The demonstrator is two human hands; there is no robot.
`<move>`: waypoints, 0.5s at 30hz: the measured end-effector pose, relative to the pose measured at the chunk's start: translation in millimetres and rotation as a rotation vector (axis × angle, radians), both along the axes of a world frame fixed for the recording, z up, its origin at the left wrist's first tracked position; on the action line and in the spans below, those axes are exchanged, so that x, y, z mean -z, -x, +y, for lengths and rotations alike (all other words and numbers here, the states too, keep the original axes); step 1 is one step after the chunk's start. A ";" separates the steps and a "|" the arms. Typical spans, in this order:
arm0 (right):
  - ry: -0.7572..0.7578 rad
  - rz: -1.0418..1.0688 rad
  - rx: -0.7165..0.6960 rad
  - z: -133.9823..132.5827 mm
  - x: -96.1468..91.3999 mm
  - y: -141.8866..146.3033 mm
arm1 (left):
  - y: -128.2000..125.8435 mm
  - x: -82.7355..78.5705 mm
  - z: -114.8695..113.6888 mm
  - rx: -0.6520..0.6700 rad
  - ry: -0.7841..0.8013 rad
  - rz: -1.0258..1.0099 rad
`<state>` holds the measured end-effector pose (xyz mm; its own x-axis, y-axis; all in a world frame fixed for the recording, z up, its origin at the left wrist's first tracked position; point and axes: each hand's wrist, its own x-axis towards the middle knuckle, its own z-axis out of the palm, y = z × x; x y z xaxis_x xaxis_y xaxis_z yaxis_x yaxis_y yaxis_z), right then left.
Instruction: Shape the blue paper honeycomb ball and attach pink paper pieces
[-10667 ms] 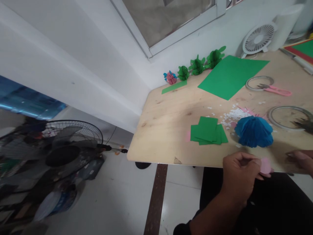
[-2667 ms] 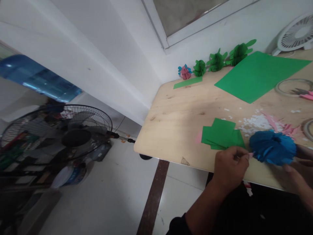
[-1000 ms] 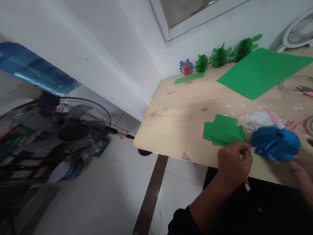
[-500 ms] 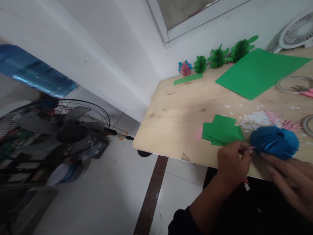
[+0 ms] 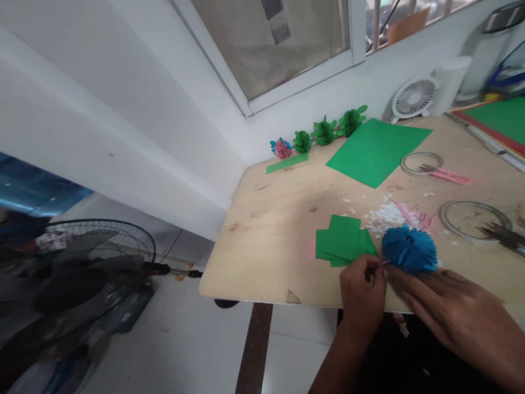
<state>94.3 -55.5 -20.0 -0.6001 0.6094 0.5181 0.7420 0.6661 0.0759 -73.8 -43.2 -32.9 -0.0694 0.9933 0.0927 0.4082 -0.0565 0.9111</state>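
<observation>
My left hand (image 5: 363,287) is at the table's front edge, thumb and fingers pinched on a thin pale pink strip (image 5: 384,263) that points to the right. Most of the strip is hidden by the fingers. My right hand (image 5: 455,306) lies with stretched fingers just in front of a round blue paper flower (image 5: 409,249); whether it touches the flower I cannot tell. Left of the flower is a loose stack of green paper pieces (image 5: 342,238), partly over a pink piece (image 5: 312,250). White paper scraps (image 5: 383,216) and pink paper shreds (image 5: 418,216) lie behind the flower.
Along the wall stand several folded-paper figures (image 5: 324,131). A green sheet (image 5: 379,150), pink-handled pliers (image 5: 449,175), wire coils (image 5: 447,216), dark pliers (image 5: 502,235) and a small white fan (image 5: 414,97) are farther back or right. A floor fan (image 5: 94,273) stands left of the table.
The view has swung right and up, bringing the dark pliers and the stacked coloured sheets into sight. My left hand keeps its pinch; more of my right hand shows, still by the blue flower.
</observation>
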 end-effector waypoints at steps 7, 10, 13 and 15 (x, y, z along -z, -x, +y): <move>0.005 0.051 -0.013 -1.3 -4.5 0.9 | -2.2 -4.6 -1.1 -0.024 0.002 -0.003; -0.003 0.091 -0.012 -0.8 -9.4 3.5 | -2.3 -4.9 -1.5 -0.020 -0.017 0.018; 0.000 0.161 -0.010 -0.6 -10.3 4.8 | -2.8 -4.2 -1.2 -0.016 -0.031 0.045; -0.007 0.169 -0.010 -0.5 -8.6 3.9 | -3.6 -3.8 -0.8 -0.017 -0.029 0.056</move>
